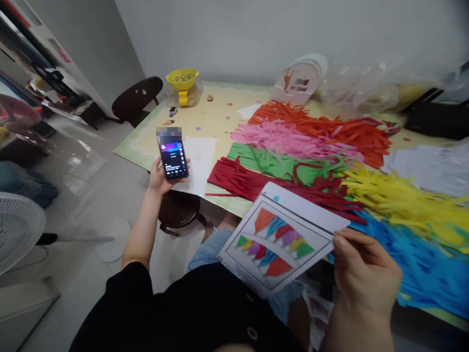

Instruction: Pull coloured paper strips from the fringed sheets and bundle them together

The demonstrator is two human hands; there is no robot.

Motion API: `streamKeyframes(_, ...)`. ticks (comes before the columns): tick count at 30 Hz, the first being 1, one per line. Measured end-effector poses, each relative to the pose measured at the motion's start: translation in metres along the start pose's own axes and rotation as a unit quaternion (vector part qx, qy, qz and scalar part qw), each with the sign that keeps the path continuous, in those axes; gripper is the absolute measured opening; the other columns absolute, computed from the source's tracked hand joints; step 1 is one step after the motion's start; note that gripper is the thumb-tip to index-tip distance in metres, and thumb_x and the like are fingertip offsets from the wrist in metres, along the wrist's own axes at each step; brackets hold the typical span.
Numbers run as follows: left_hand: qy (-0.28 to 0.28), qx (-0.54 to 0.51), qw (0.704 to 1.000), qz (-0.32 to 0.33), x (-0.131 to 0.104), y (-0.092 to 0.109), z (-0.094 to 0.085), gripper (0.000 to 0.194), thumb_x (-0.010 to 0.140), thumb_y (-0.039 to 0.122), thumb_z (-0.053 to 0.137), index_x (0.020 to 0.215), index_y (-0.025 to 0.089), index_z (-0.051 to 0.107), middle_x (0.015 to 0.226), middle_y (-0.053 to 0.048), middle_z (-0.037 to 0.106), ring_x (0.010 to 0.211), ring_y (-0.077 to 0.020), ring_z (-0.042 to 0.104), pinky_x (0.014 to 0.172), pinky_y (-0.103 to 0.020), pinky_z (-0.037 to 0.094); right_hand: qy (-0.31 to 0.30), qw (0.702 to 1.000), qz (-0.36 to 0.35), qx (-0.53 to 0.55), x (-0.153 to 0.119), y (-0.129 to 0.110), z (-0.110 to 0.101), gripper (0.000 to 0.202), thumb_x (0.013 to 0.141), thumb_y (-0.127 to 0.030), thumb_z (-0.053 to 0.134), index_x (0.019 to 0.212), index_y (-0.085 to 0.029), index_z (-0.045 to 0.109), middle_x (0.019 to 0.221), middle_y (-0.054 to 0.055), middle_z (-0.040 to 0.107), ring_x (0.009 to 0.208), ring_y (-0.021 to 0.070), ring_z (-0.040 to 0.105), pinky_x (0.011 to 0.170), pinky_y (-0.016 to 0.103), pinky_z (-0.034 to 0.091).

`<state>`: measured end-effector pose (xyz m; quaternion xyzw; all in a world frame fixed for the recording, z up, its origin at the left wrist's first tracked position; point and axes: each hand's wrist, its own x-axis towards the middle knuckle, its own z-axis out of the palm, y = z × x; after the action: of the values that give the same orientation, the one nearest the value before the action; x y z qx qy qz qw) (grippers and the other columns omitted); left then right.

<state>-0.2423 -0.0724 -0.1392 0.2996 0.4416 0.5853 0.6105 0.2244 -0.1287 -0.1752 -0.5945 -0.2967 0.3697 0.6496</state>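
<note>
In the head view, the printed card (280,242) reaches leftward from the right hand (368,274), its longer edges appearing to slant down and left from those fingers toward the torso. The right fingers are closed in a pinch on the card's right corner, with almost no gap. Blue strips (428,274) lie just beyond and to the right of them; yellow strips (410,208) lie farther past them on the desk (216,124), and dark red strips (238,182) lie ahead and to the left. The right hand is the nearer to all these strips. Well apart to the left, the left hand (158,180) grasps the phone (174,159), fingers curled round its sides, its long axis pointing roughly away from the wrist; white paper (201,161) lies just right of those fingers.
</note>
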Motion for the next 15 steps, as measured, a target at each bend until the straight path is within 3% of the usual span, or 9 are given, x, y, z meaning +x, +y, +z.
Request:
streamKeyframes(3, 0.030, 0.004, 1.000, 0.005, 0.013, 0.018, -0.032, 0.068, 0.102, 0.058, 0.033, 0.147, 0.012, 0.057, 0.137, -0.020, 0.070, 0.108, -0.0290, 0.074, 0.067, -0.033, 0.063, 0.002, 1.000, -0.008, 0.000, 0.000, 0.001, -0.002, 0.032, 0.042, -0.033, 0.092, 0.067, -0.023, 0.076, 0.074, 0.001, 0.071, 0.071, 0.0153, 0.061, 0.066, 0.029, 0.047)
streamKeyframes(8, 0.195, 0.093, 0.976, -0.041, 0.046, 0.057, -0.096, 0.067, 0.106, 0.055, 0.025, 0.139, 0.011, 0.062, 0.112, -0.019, 0.076, 0.091, -0.0246, 0.073, 0.060, -0.029, 0.058, 0.012, 1.000, -0.012, 0.000, 0.000, 0.001, -0.007, 0.033, 0.041, -0.034, 0.093, 0.067, -0.022, 0.076, 0.074, 0.001, 0.070, 0.071, 0.0162, 0.061, 0.063, 0.029, 0.047)
streamKeyframes(11, 0.300, 0.282, 0.908, -0.077, 0.063, 0.076, -0.119, 0.066, 0.105, 0.058, 0.028, 0.136, 0.012, 0.063, 0.107, -0.019, 0.076, 0.087, -0.0275, 0.073, 0.067, -0.037, 0.061, 0.021, 1.000, 0.005, 0.000, -0.001, 0.001, -0.008, 0.033, 0.040, -0.032, 0.093, 0.067, -0.022, 0.076, 0.074, 0.001, 0.070, 0.070, 0.0152, 0.060, 0.065, 0.030, 0.047)
streamKeyframes(15, 0.367, 0.471, 0.801, -0.043, 0.076, 0.085, -0.125, 0.064, 0.093, 0.055, 0.062, 0.143, 0.015, 0.059, 0.130, -0.021, 0.070, 0.109, -0.0360, 0.070, 0.088, -0.050, 0.058, 0.022, 1.000, 0.009, -0.011, -0.002, -0.002, -0.003, 0.034, 0.037, -0.032, 0.094, 0.065, -0.025, 0.076, 0.074, 0.003, 0.069, 0.069, 0.0189, 0.059, 0.065, 0.037, 0.048)
